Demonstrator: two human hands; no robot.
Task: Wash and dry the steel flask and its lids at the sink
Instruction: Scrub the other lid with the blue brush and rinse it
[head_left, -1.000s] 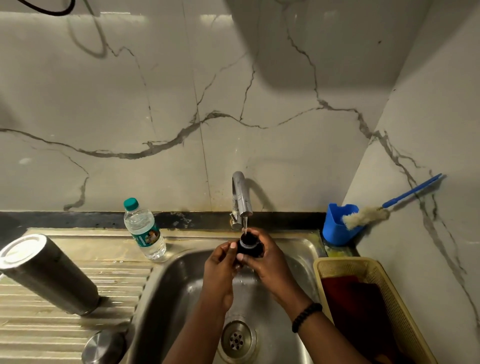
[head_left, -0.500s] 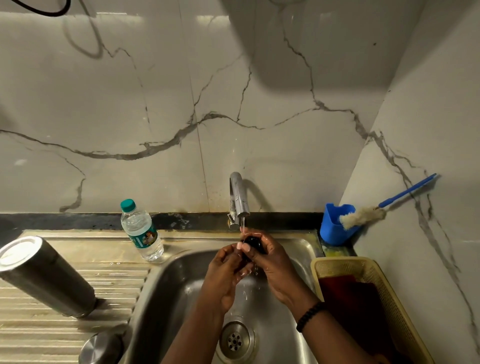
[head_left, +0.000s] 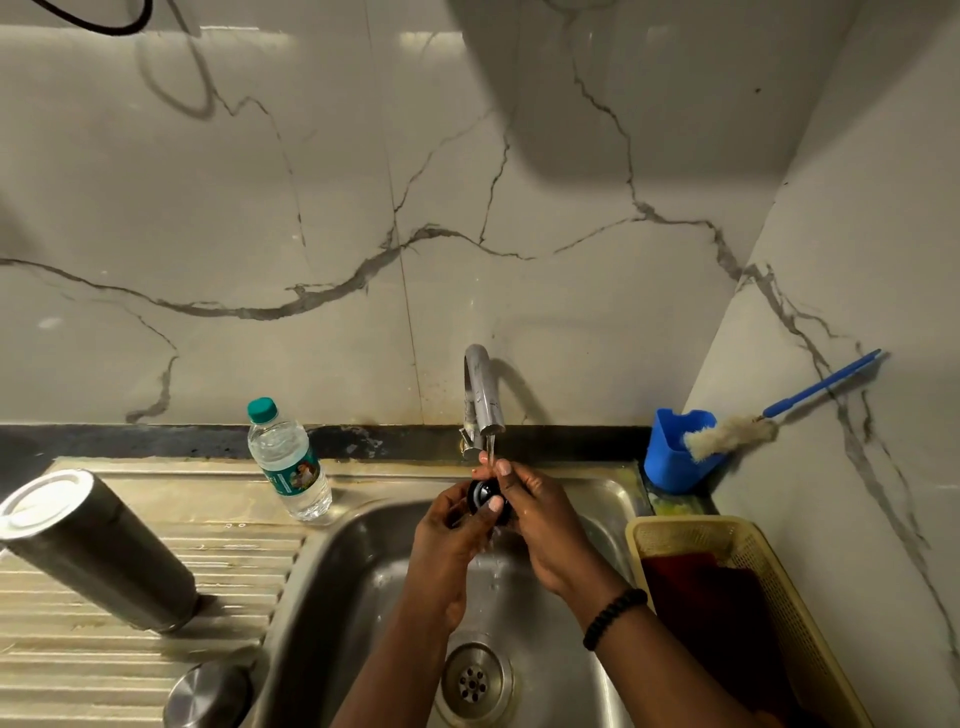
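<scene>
Both my hands hold a small black inner lid (head_left: 480, 493) under the running tap (head_left: 483, 395), above the sink basin (head_left: 363, 561). My left hand (head_left: 452, 540) grips it from the left, thumb across its front. My right hand (head_left: 540, 519) wraps it from the right, fingertips up in the water stream. The steel flask (head_left: 93, 551) stands upside down on the ribbed drainboard (head_left: 130, 670) at the left. A round steel outer lid (head_left: 208, 696) lies on the drainboard near the basin's front left corner.
A small plastic water bottle (head_left: 288, 462) stands on the sink's back rim, left of the tap. A blue holder (head_left: 675, 457) with a blue-handled bottle brush (head_left: 737, 431) sits in the right corner. A yellow basket (head_left: 769, 597) holding a dark red cloth (head_left: 717, 618) is at the right.
The hands have turned the black lid under the stream; my left thumb now lies across its front and my right fingertips reach higher into the water.
</scene>
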